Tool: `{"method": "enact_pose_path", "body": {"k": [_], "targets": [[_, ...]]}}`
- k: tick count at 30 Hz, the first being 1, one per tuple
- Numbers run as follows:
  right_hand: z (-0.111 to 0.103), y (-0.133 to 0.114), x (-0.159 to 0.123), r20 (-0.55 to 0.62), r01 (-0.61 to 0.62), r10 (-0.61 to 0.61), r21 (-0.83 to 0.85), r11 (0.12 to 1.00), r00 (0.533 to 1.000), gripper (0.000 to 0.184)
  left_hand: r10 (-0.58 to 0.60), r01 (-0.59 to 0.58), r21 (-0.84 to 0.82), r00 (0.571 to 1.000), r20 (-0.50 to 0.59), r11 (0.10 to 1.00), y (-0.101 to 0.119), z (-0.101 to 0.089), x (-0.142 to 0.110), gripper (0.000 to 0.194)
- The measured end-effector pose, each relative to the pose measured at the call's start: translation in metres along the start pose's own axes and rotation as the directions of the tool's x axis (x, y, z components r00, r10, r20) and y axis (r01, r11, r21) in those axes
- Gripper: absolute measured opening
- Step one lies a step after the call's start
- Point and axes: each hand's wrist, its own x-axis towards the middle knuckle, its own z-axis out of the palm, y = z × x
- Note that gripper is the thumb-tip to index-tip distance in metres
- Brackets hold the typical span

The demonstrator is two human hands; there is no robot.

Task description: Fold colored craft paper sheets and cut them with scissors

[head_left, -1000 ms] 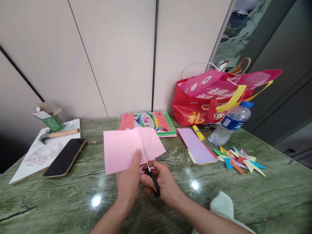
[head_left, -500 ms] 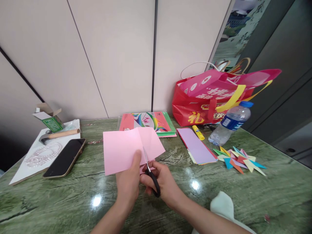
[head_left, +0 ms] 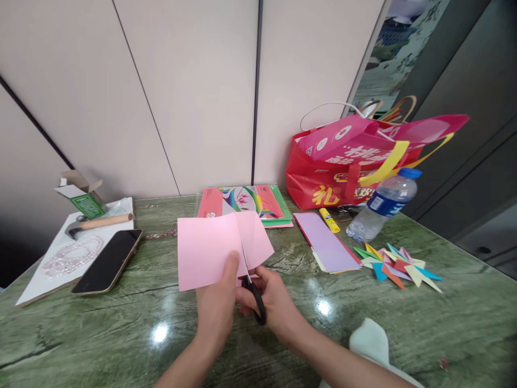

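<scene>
My left hand [head_left: 218, 296] pinches a sheet of pink paper [head_left: 205, 250], thumb on top and fingers hidden beneath. The sheet is held above the table, with a slit between its large left part and a smaller flap on the right. Black-handled scissors [head_left: 257, 303] are in my right hand [head_left: 272, 299], fingers wrapped round the handles. Their blades lie along the slit, nearly together, pointing away from me. Beyond the pink paper lies a packet of coloured paper [head_left: 274, 205], partly covered by the sheet.
On the right are purple paper strips [head_left: 329, 242], a glue stick [head_left: 329, 220], a water bottle [head_left: 382, 207], folded paper pieces [head_left: 398, 264] and a red bag [head_left: 311, 183]. A phone [head_left: 107, 262], hammer [head_left: 100, 222], beads [head_left: 72, 257] and small box [head_left: 83, 196] are on the left.
My left hand and the pink paper have shifted slightly right. The scissors have moved a little right with my right hand, their blades still at the slit.
</scene>
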Motion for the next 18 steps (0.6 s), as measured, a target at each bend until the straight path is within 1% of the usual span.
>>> {"method": "enact_pose_path", "body": {"k": [4, 7, 14, 18], "targets": [[0.0001, 0.0008, 0.0005, -0.007, 0.004, -0.004, 0.012, 1.000, 1.000, 0.040, -0.020, 0.020, 0.001, 1.000, -0.005, 1.000, 0.0015, 0.0004, -0.0007, 0.027], [0.0002, 0.0009, 0.0006, -0.009, 0.005, -0.005, 0.012, 1.000, 1.000, 0.041, -0.035, 0.035, -0.002, 0.999, -0.005, 0.999, 0.0028, 0.0014, -0.0009, 0.029], [0.0003, 0.0010, 0.0007, -0.016, -0.017, 0.017, -0.012, 1.000, 1.000, 0.043, -0.013, 0.013, 0.004, 1.000, -0.003, 1.000, 0.0022, 0.0014, -0.0021, 0.029], [0.0006, 0.0000, 0.0006, -0.022, -0.017, 0.017, -0.001, 1.000, 1.000, 0.043, -0.010, 0.010, 0.015, 1.000, 0.022, 1.000, 0.0016, 0.0004, -0.0023, 0.033]]}}
